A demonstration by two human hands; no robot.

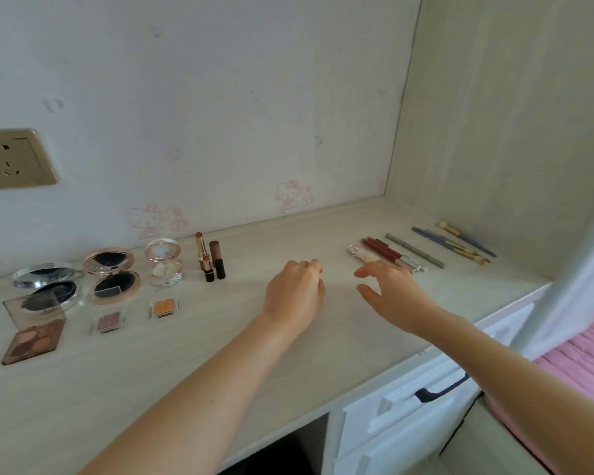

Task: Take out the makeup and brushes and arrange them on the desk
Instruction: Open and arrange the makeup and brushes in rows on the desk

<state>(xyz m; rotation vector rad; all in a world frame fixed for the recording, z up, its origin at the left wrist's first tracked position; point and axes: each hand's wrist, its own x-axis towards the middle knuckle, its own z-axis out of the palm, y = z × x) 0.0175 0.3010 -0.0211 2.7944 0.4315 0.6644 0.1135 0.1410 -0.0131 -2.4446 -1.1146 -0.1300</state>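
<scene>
Gold wall socket (16, 158), cartoon-cat wallpaper (220, 97) (pale pink prints), white drawer (408, 413), black handle (441, 389)

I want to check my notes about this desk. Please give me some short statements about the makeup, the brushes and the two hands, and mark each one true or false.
1. The left hand holds a lipstick. False: its fingers are curled, but nothing shows in them.
2. The brushes lie at the right end of the desk, near the side wall. True.
3. The eyeshadow palette with four shades is closed. False: its clear lid stands open.
4. The right hand is open and holds nothing, close to the red pencils. True.
5. The lipsticks are between the compacts and the hands. True.
</scene>
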